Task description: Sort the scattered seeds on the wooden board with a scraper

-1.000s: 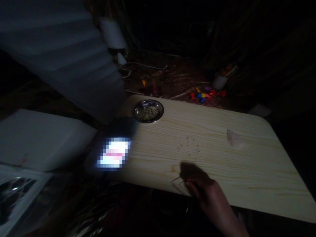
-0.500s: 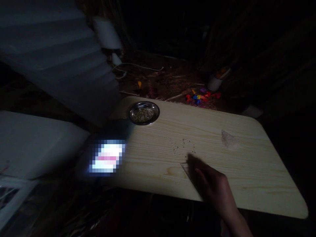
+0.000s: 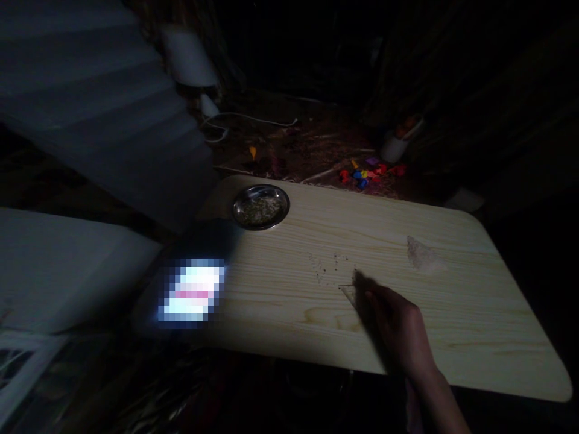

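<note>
My right hand (image 3: 400,328) is low over the near side of the wooden table (image 3: 479,337), its fingers pinched together. From under the fingers pokes the pale corner of a thin flat piece (image 3: 348,292); shadow and the hand cover the rest. Just beyond it lie scattered small dark grains (image 3: 323,265). A shallow steel bowl (image 3: 261,208) at the far left of the table holds greenish and whitish grains. To the right is a small pinkish-white heap (image 3: 424,255), too dim to name exactly. My left hand does not show.
A bright, blurred-out screen (image 3: 192,294) glows by the table's left edge, with a white box-like surface (image 3: 67,265) farther left. Colourful small pieces (image 3: 366,173) and a white bucket (image 3: 394,147) are on the floor behind. A white cord (image 3: 253,116) lies there too.
My right hand has moved slightly right and away from me, with the flat piece moving along. The bowl and heap have stayed in place on the table.
</note>
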The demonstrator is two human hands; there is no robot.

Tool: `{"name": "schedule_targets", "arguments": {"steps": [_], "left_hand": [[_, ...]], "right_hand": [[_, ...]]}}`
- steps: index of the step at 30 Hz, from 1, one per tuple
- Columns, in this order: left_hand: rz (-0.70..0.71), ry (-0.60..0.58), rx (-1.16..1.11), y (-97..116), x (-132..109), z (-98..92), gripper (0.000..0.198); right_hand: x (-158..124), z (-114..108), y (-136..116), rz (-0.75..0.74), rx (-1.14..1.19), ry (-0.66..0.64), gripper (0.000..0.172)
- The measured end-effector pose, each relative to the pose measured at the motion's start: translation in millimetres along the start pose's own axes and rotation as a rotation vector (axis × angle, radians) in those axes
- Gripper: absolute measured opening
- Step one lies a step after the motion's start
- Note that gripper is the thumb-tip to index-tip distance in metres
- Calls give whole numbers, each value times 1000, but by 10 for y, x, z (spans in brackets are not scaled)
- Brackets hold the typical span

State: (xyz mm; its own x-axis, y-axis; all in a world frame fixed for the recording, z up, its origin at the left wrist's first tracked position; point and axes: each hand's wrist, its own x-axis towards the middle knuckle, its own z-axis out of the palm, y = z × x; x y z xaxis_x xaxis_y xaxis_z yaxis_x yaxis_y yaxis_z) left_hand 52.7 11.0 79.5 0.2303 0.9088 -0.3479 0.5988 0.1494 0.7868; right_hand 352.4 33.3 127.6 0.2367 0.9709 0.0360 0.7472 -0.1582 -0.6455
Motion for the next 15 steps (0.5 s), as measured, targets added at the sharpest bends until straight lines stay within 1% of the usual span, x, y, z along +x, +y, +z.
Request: {"name": "schedule_targets", "arguments": {"steps": [3,6,8,12,15], "left_hand": [[-14,4,5,-10,-4,-26,35],[-31,19,5,-20,-16,-55,36],[-39,27,5,-29,-28,-78,37],[-47,33,8,-51,-53,-141,35],[-52,39,16,-62,-62,-186,36]], "right_hand": [[29,-8,-17,-22,24,-20,36],[19,-35,-39,-83,74,-134,32],[8,-44,-54,-94,87,-192,30],[-13,6,-117,-67,69,-162,29],[-72,110,-234,-100,60,-202,27]]}}
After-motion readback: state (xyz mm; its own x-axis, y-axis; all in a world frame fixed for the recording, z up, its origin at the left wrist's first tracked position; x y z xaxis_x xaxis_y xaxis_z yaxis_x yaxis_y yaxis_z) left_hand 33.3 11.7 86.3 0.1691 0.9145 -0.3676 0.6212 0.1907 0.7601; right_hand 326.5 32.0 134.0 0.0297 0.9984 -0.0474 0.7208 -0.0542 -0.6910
